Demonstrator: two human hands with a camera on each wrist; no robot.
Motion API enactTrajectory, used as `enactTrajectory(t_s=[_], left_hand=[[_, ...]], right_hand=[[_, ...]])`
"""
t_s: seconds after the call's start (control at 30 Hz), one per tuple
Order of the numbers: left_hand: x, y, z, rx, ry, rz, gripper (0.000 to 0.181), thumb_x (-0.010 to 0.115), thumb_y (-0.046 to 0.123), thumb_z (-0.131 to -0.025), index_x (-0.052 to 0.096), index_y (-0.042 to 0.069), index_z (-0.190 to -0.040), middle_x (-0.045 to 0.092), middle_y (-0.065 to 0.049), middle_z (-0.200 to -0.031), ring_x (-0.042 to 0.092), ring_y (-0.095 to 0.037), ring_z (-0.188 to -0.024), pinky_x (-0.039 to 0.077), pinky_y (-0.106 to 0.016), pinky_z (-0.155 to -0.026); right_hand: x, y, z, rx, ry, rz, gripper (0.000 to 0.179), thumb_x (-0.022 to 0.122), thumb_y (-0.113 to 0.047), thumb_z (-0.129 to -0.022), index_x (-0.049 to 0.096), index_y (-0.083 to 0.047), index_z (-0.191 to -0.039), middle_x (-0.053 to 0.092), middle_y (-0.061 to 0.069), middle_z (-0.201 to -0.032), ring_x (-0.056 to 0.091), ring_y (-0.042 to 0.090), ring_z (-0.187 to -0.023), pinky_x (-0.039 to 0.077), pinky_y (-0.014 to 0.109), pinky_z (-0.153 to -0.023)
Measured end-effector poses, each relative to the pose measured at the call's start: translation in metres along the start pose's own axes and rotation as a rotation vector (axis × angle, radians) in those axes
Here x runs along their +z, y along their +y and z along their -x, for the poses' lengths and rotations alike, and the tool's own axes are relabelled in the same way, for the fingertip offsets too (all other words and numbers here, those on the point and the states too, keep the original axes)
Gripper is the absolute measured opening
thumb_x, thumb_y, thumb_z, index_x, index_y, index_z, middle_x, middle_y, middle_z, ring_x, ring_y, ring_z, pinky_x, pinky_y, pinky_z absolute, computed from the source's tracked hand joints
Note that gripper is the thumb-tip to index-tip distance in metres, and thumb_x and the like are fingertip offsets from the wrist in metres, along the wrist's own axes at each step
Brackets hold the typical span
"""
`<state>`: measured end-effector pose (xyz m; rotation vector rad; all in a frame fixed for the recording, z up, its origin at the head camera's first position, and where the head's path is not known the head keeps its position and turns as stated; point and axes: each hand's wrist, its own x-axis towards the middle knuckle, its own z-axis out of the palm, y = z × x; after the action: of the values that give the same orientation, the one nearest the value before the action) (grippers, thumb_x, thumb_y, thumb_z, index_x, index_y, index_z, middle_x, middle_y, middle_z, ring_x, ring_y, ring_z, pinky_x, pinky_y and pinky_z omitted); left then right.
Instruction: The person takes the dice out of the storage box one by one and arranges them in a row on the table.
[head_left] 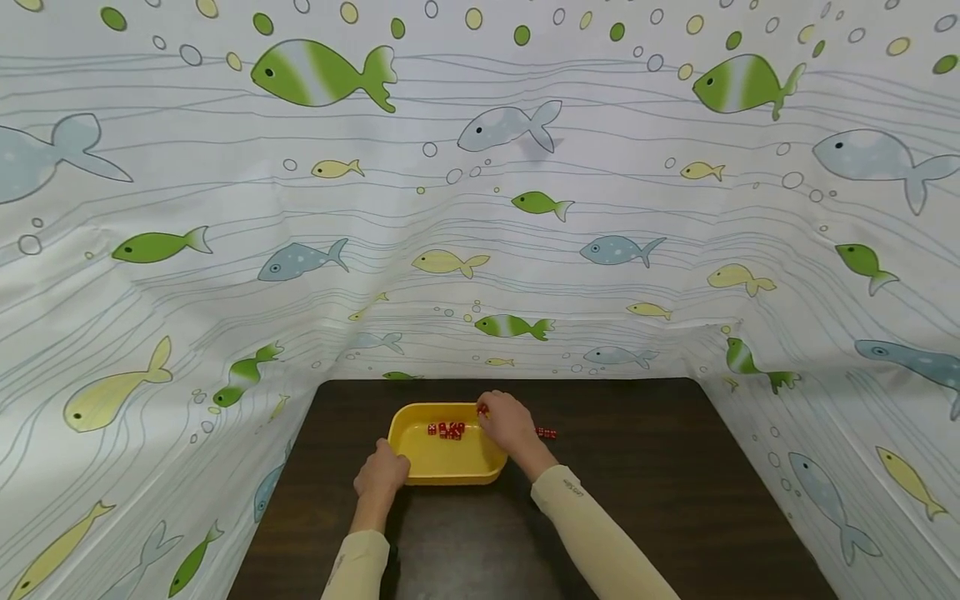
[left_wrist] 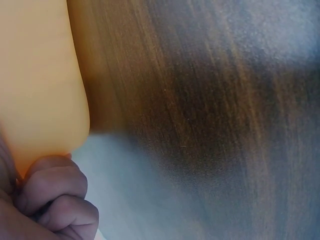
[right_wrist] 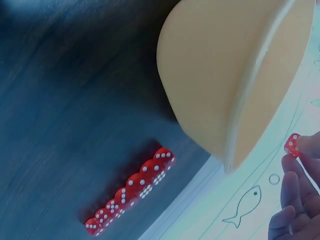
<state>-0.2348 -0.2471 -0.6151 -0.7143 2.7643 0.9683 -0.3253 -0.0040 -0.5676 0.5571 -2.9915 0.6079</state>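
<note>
A yellow tray stands on the dark table, with several red dice loosely grouped inside. My left hand grips the tray at its near left side; in the left wrist view the fingers curl against its corner. Over the tray's right rim, my right hand pinches one red die between thumb and fingertip, above rim height. Several more red dice stand in a straight row on the table, right of the tray; in the head view the right hand partly hides this row.
The dark wooden table ends at a back edge behind the tray. A white cloth printed with fish surrounds the table at the back and both sides.
</note>
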Motion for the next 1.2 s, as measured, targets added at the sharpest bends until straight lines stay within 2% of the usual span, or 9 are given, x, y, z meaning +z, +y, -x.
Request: enactTrajectory(t_s=[0.5,0.77,1.0,1.2], left_hand=[[0.0,-0.001,-0.001,0.005,-0.006,-0.015,0.055,0.052,0.022,-0.099,0.043,-0.008,-0.145,0.06,-0.02,-0.09,0.059,-0.034,-0.077,0.047,-0.05,-0.072],[-0.001,0.001,-0.001,0.001,-0.009,-0.012,0.055,0.051,0.022,-0.1,0.042,-0.007,-0.146,0.061,-0.02,-0.092,0.06,-0.034,-0.079,0.048,-0.05,-0.074],[0.001,-0.002,-0.007,0.002,-0.013,-0.014,0.055,0.051,0.022,-0.1,0.041,-0.007,-0.146,0.062,-0.022,-0.095,0.06,-0.035,-0.08,0.048,-0.051,-0.074],[0.001,-0.002,-0.005,0.0,-0.011,-0.007,0.054,0.051,0.023,-0.1,0.042,-0.006,-0.145,0.061,-0.02,-0.093,0.059,-0.034,-0.078,0.047,-0.049,-0.073]], right_hand=[[-0.019,0.027,0.005,0.075,0.049,-0.084,0.019,0.076,-0.022,-0.101,0.074,-0.013,-0.117,0.071,0.004,-0.108,0.06,0.02,-0.089,0.062,0.041,-0.089],[-0.025,0.044,0.007,0.086,0.089,-0.079,0.021,0.076,-0.021,-0.1,0.074,-0.013,-0.12,0.073,0.005,-0.112,0.065,0.021,-0.093,0.061,0.043,-0.092],[-0.032,0.057,0.012,0.144,0.099,-0.096,0.021,0.076,-0.02,-0.099,0.074,-0.012,-0.119,0.073,0.005,-0.111,0.065,0.022,-0.093,0.061,0.044,-0.091],[-0.033,0.068,0.014,0.173,0.117,-0.094,0.022,0.076,-0.02,-0.1,0.074,-0.012,-0.12,0.073,0.007,-0.114,0.066,0.023,-0.095,0.061,0.045,-0.093]])
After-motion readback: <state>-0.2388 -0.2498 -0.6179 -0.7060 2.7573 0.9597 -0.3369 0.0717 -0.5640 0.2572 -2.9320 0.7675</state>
